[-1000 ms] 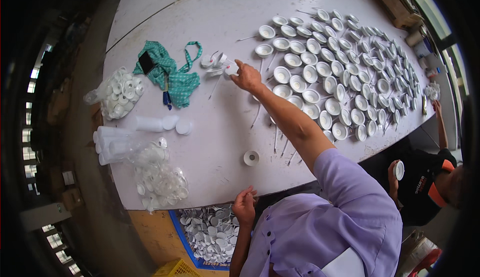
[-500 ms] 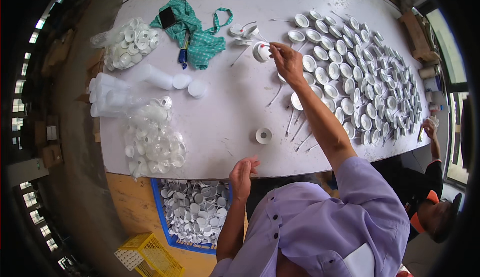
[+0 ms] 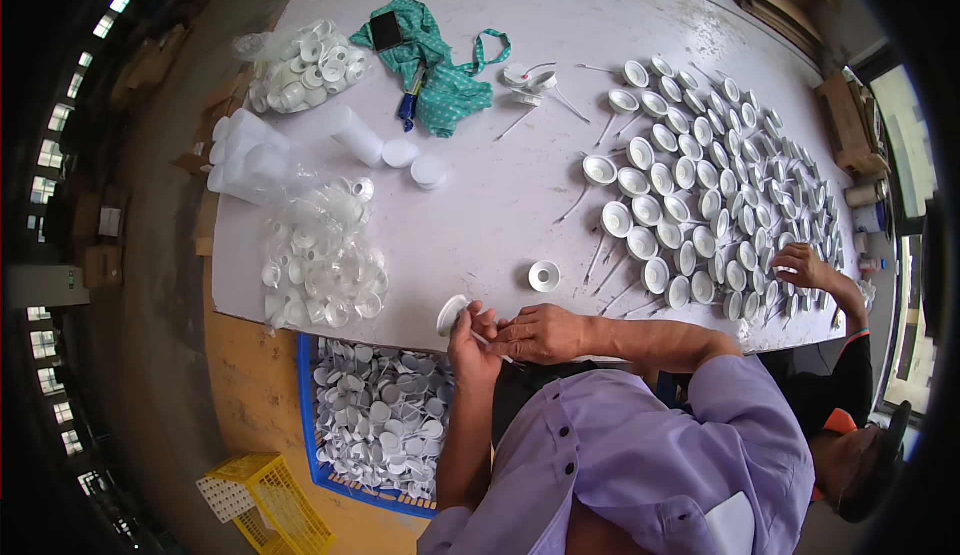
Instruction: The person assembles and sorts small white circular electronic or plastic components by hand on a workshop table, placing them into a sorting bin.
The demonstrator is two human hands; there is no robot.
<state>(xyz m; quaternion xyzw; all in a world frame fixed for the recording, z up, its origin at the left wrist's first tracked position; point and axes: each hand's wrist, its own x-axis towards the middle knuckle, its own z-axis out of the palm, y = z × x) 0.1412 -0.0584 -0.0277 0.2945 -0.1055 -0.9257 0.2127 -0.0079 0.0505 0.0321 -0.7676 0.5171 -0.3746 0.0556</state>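
My left hand (image 3: 474, 343) is closed round a round white lamp housing (image 3: 452, 315), held tilted just over the table's front edge. Close against it is my right hand (image 3: 545, 335), its fingers bent together at the left fingertips. What they pinch there is hidden. A loose white ring (image 3: 544, 276) lies on the table just beyond my hands. Farther back, a small group of white lamp housings with wires (image 3: 530, 80) sits beside a green dotted cloth (image 3: 450, 100).
Rows of white cup-shaped housings (image 3: 685, 173) with leads cover the table's right. A co-worker's hand (image 3: 803, 267) is among them. Bagged white parts (image 3: 315, 255) and stacked translucent discs (image 3: 355, 135) stand left. Below are a blue crate (image 3: 310, 405) of white pieces and a yellow basket (image 3: 285, 505).
My right hand has come back from the far housings to my left hand, which now holds a housing. The co-worker's hand has moved in over the rows. The view has shifted slightly.
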